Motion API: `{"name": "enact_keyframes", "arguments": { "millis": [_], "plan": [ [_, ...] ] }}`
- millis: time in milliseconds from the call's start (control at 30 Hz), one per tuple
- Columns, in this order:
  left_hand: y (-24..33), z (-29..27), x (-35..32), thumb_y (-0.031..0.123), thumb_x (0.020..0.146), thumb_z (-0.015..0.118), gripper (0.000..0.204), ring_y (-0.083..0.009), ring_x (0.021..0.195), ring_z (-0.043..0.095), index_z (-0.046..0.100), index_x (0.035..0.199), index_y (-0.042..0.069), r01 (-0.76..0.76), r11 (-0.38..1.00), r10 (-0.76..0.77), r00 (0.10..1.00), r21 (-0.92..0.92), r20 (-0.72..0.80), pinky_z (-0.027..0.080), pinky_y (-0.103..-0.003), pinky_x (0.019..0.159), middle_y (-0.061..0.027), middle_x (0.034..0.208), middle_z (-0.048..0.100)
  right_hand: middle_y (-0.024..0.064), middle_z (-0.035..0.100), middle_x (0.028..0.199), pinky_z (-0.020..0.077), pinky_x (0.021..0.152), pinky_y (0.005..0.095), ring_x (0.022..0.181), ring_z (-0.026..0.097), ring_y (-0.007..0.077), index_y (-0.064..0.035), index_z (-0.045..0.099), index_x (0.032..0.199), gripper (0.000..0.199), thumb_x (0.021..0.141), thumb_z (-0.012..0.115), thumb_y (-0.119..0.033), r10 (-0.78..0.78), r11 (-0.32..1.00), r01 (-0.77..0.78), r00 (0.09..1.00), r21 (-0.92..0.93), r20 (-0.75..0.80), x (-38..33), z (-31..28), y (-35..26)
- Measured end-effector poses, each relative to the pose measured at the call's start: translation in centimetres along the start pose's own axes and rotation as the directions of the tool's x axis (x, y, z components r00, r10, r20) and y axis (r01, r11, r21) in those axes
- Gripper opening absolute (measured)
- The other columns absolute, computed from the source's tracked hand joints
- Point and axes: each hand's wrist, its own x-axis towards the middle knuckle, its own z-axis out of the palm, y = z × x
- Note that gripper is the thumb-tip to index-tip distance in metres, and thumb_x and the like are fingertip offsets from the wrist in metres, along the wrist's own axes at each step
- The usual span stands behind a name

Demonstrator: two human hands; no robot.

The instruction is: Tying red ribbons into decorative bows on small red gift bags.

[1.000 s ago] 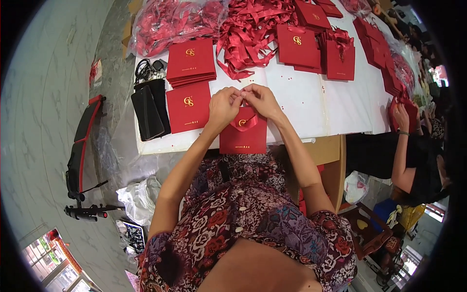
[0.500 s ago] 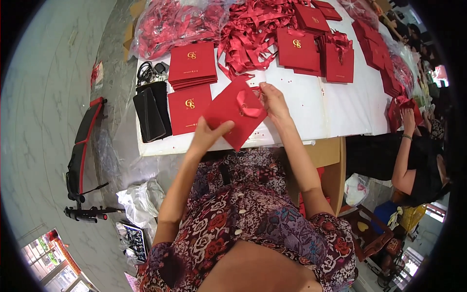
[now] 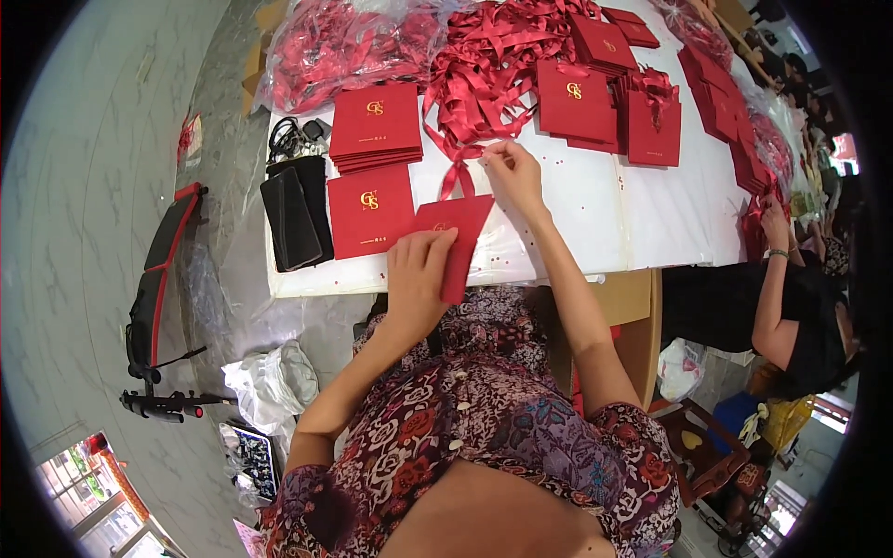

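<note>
A small red gift bag (image 3: 468, 244) with a gold mark tilts upright at the near edge of the white table. My left hand (image 3: 419, 270) is closed on its left side, fingers over the front and palm toward me. From the top of the bag a red satin ribbon (image 3: 456, 177) stretches up and away. My right hand (image 3: 514, 177) pinches the ribbon's far end just beyond the bag. Left of the bag lies another flat red bag (image 3: 370, 219), with a neat stack of red bags (image 3: 376, 126) behind it.
Loose red ribbons (image 3: 484, 79) heap at the back beside a clear plastic sack (image 3: 349, 56). More red bags (image 3: 575, 102) are piled at the right. Black phone-like cases (image 3: 296, 216) and cables lie at the left. A co-worker's hand (image 3: 774, 223) works at far right.
The bag has turned more upright and swung down toward me. My left hand has shifted its grip lower, and my right hand has moved slightly left, drawing the ribbon out from the bag.
</note>
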Motion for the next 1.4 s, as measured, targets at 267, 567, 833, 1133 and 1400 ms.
{"name": "enact_keyframes", "arguments": {
  "millis": [267,567,833,1133,1400],
  "plan": [
    [-1.1,5.5,-1.4,0.014,0.072,0.076,0.074,-0.0372,0.117,0.048,0.047,0.138,0.002,-0.097,0.995,0.090,0.974,0.026,0.210,0.039,-0.048,0.097,-0.0176,0.127,0.049,0.0112,0.064,0.093,0.0497,0.068,0.0377,0.075,0.064,0.0276,-0.0041,0.066,0.094,0.016,0.086,0.070,-0.017,-0.289,0.810,0.265,0.957,-0.523,0.037,1.6,-0.3,1.3],
    [-3.9,5.3,5.8,0.016,0.084,0.068,0.041,-0.0300,0.093,0.056,0.061,0.123,0.006,-0.018,0.991,0.009,0.998,-0.134,-0.065,0.045,-0.042,0.081,-0.0123,0.103,0.058,0.0139,0.060,0.081,0.0501,0.066,0.0369,0.073,0.064,0.0272,-0.0022,0.057,0.093,0.010,0.091,0.061,-0.011,-0.179,0.956,0.222,0.959,-0.192,0.218,-3.2,-2.5,-4.4],
    [-3.7,5.2,8.0,0.008,0.091,0.063,0.014,-0.0187,0.074,0.061,0.069,0.103,0.005,0.211,0.841,-0.139,0.974,-0.498,0.177,0.047,-0.031,0.065,-0.0082,0.083,0.065,0.0044,0.069,0.094,0.0516,0.077,0.0232,0.085,0.064,0.0099,0.0015,0.065,0.102,0.013,0.095,0.063,-0.008,0.004,0.923,-0.136,0.939,0.360,0.344,-5.6,-3.6,-3.8],
    [-3.9,6.6,5.2,0.011,0.084,0.073,0.020,-0.0162,0.079,0.060,0.068,0.103,0.005,0.250,0.723,-0.188,0.968,-0.644,0.165,0.049,-0.030,0.071,-0.0053,0.092,0.067,0.0086,0.067,0.084,0.0500,0.091,0.0358,0.082,0.064,0.0184,-0.0003,0.061,0.093,0.012,0.096,0.062,-0.012,-0.245,0.698,-0.076,0.909,0.712,0.338,-7.5,-9.5,-5.4],
    [-5.3,7.1,4.7,0.018,0.067,0.083,0.051,-0.0284,0.102,0.052,0.065,0.115,0.010,-0.110,0.994,0.109,0.990,0.006,0.090,0.043,-0.042,0.084,-0.0058,0.107,0.060,0.0080,0.061,0.069,0.0531,0.066,0.0307,0.057,0.059,0.0150,-0.0033,0.061,0.075,0.029,0.090,0.072,-0.025,-0.369,0.717,-0.135,0.759,0.684,0.536,-8.2,-12.3,-5.0]
  ]
}}
